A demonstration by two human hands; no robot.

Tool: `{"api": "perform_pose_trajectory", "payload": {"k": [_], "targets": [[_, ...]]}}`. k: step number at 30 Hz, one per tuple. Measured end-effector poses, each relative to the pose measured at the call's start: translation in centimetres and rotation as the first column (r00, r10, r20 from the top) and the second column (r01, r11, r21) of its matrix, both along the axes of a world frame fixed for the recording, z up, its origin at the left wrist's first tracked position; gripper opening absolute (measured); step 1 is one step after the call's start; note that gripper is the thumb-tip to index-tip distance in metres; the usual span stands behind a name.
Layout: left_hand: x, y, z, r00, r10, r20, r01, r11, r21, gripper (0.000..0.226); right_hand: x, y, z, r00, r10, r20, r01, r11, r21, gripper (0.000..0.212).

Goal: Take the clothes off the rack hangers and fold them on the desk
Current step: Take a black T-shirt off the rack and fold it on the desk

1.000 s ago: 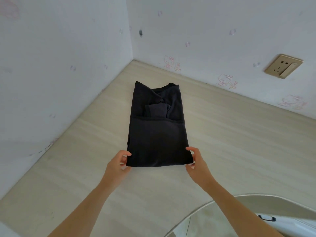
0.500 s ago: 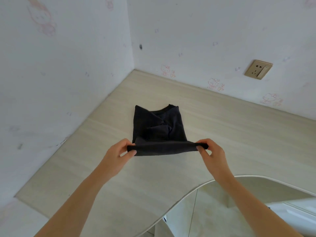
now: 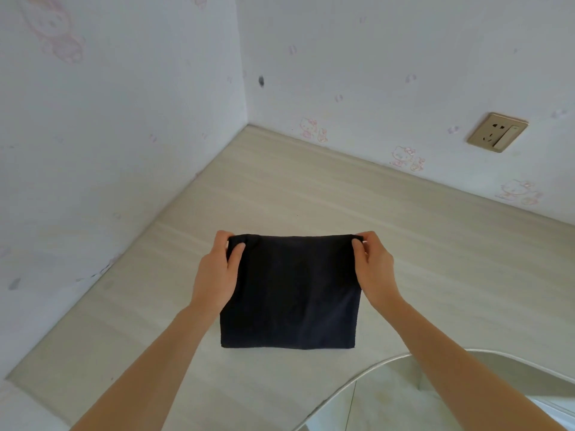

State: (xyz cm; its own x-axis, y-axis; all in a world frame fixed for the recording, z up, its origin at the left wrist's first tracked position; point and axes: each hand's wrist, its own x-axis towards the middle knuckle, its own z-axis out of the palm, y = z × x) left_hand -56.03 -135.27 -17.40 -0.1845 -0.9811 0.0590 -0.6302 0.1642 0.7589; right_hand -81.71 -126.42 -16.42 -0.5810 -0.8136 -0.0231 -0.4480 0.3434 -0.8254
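Observation:
A black garment (image 3: 291, 290) lies folded into a compact rectangle on the pale wooden desk (image 3: 435, 275). My left hand (image 3: 217, 272) pinches its far left corner between thumb and fingers. My right hand (image 3: 373, 269) pinches the far right corner the same way. The garment's far edge runs straight between both hands, and the near folded edge rests flat on the desk. No rack or hangers are in view.
The desk fits into a corner between two white walls with faint pink cartoon prints. A gold wall socket (image 3: 496, 132) sits on the back wall at right. The desk's curved front edge (image 3: 389, 359) is at lower right.
Both hands carried the garment's near hem up and away over the rest, folding it in half. The collar and sleeves are now covered, and the hands hold the far corners.

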Motion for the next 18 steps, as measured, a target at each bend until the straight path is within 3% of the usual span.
{"api": "perform_pose_trajectory", "payload": {"k": [5,11,15,18], "targets": [[-1.7,-3.6,-4.7,0.985,0.169,0.027,-0.171,0.975,0.145,0.022,-0.9,-4.8,-5.0,0.988,0.109,-0.106,-0.084,0.972,0.220,0.020],[-2.7,-6.1,-8.6,0.947,0.228,0.226,-0.264,0.953,0.148,0.025,-1.5,-8.1,-9.7,0.943,0.216,-0.255,-0.079,0.885,0.458,0.023],[-2.6,-6.6,-10.2,0.896,0.221,0.384,-0.288,0.949,0.127,0.024,-1.6,-8.9,-10.8,0.922,0.235,-0.308,-0.035,0.842,0.538,0.026],[-2.2,-6.4,-10.6,0.885,0.221,0.411,-0.304,0.941,0.147,0.029,-1.7,-8.6,-10.9,0.952,0.166,-0.255,-0.006,0.848,0.530,0.023]]}}
